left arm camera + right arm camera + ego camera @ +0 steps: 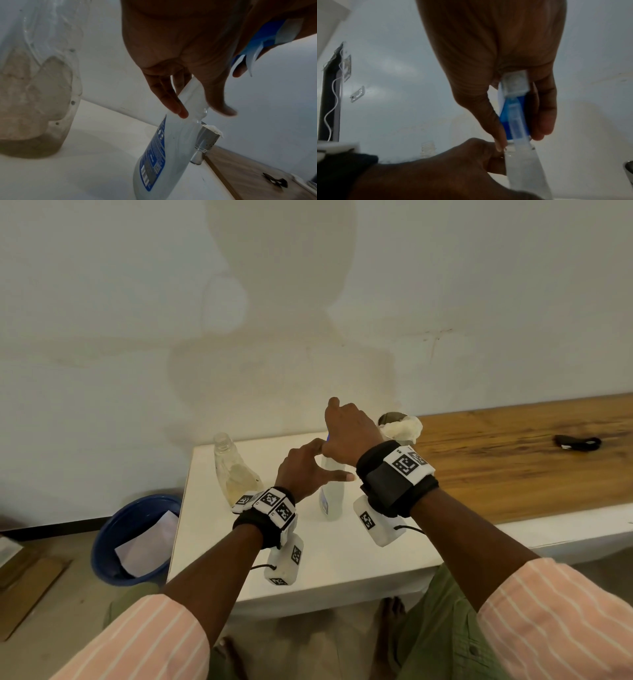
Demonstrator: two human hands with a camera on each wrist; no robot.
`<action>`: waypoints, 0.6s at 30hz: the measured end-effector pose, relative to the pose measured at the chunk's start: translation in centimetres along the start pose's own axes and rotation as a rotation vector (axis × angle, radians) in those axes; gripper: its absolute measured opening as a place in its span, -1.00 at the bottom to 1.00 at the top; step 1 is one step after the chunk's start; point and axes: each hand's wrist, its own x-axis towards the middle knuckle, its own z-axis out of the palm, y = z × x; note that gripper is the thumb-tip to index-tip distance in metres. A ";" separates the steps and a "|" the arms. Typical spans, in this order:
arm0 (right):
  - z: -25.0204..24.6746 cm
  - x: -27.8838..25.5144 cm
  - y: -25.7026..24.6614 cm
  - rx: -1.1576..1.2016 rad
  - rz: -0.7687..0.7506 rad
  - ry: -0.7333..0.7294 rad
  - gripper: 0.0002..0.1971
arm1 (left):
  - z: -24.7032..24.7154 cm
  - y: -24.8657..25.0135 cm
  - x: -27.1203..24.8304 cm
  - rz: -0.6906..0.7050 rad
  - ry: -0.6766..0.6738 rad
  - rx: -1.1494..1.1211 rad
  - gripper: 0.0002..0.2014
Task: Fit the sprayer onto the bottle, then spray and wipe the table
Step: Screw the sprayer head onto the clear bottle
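A clear spray bottle (331, 498) with a blue label stands on the white table (342, 563). My left hand (322, 463) holds its neck between thumb and fingers; in the left wrist view the fingertips (180, 112) lie on the bottle (159, 155). My right hand (346, 429) grips the blue and white sprayer (513, 108) from above, right at the bottle's mouth (518, 150). The sprayer's tube runs down inside the neck. A white cloth (404, 426) sits bunched in a metal cup (204, 143) behind the bottle.
An empty clear bottle (234, 470) without a cap stands on the table's left part. A blue bin (133, 539) holding paper is on the floor to the left. A wooden bench top (513, 460) adjoins the table on the right, with a small black object (577, 442) on it.
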 end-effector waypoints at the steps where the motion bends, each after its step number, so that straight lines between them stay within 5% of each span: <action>1: 0.0 0.0 0.0 -0.019 -0.009 0.012 -0.59 | -0.1 0.1 -0.1 0.004 0.013 -0.031 -0.41; 12: 0.2 0.2 -0.4 -0.062 -0.003 0.011 -0.62 | 0.3 0.1 -0.1 0.007 0.012 -0.177 -0.68; 18: -0.1 0.4 -0.1 -0.060 0.036 0.036 -0.45 | 0.3 -0.1 0.1 -0.005 0.001 -0.183 -0.48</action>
